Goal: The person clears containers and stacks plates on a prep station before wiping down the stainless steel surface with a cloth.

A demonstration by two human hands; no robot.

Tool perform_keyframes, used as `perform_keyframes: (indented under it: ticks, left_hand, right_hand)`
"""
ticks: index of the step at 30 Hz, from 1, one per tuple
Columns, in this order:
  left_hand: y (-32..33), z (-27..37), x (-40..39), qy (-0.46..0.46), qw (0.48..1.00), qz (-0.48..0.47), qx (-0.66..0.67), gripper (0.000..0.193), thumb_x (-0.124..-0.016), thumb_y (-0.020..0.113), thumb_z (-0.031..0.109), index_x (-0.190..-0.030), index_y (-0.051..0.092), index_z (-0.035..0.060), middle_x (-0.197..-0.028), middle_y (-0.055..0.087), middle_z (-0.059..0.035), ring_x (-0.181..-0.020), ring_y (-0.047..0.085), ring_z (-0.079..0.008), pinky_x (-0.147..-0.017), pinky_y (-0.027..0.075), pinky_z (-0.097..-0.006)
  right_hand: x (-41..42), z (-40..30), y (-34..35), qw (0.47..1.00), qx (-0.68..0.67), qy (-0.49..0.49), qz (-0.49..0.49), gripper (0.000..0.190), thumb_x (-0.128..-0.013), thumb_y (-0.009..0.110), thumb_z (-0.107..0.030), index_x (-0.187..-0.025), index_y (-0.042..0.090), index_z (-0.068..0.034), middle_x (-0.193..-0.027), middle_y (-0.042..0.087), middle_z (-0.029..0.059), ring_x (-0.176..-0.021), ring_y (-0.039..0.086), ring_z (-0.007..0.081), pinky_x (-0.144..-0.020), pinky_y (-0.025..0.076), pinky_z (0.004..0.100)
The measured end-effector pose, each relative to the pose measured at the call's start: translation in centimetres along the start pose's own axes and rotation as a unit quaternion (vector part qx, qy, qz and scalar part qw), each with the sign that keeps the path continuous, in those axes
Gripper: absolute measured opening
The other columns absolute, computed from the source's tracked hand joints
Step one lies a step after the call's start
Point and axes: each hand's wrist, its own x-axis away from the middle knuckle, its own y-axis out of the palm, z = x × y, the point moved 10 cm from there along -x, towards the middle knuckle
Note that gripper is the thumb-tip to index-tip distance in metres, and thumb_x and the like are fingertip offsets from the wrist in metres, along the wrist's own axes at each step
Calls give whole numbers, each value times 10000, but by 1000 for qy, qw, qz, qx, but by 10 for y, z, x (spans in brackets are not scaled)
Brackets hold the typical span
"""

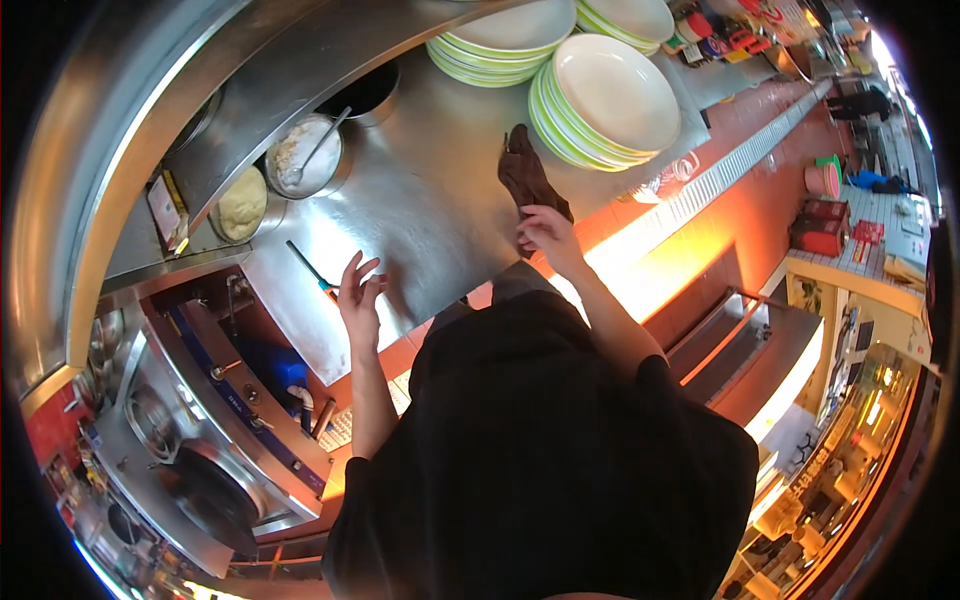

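Observation:
My left hand [359,304] is over the near edge of the stainless steel worktop [420,202], fingers apart and holding nothing. Just to its left lies a thin dark stick-like tool with a teal end [306,262], probably a long-reach lighter. My right hand [551,236] overlaps the near end of a crumpled dark brown cloth [529,169]. Its fingers are bent, and I cannot tell whether they grip the cloth or only rest against it. Beyond the cloth stands a stack of white oval plates with green rims [615,94].
Further plate stacks [517,34] stand behind. At the left are a metal pot of white contents with a spoon [307,157] and a bowl of pale yellow paste [240,204], partly under a steel shelf [247,82]. A wok [202,491] sits on the range at lower left.

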Motion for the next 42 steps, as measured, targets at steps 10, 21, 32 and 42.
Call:
perform_keyframes:
  ticks: [10,21,32,42]
  left_hand:
    - [128,0,-15,-33,992,-124,-4,369,-878,511,132,-1233,474,39,-1094,574,-91,-884,592,-164,-760,457,-286]
    - [317,14,-90,-63,988,-4,144,689,-893,425,533,-1369,304,49,-1372,358,-156,-1239,385,-292,-1011,309,-422]
    - [384,-6,-118,-132,928,-67,341,585,-953,304,465,-1325,373,18,-1277,481,-121,-1156,482,-222,-984,384,-342]
    - [408,-41,-99,-83,943,-50,317,542,-954,323,446,-1235,436,-4,-1151,538,-111,-1035,534,-183,-915,420,-320]
  right_hand:
    - [25,-109,-246,933,-79,-216,275,133,-881,529,-127,-956,552,-19,-842,582,66,-752,575,134,-624,482,261]
    - [-147,-119,-269,983,-167,64,-53,646,-908,357,-552,-1357,344,-88,-1372,391,101,-1212,430,255,-976,370,425]
    - [-180,-117,-251,957,-272,29,-98,535,-925,391,-456,-1313,410,-88,-1258,510,93,-1091,537,203,-895,477,390]
    - [-162,-78,-302,951,-289,57,-93,571,-919,352,-487,-1336,386,-99,-1297,475,93,-1143,496,221,-931,451,387]
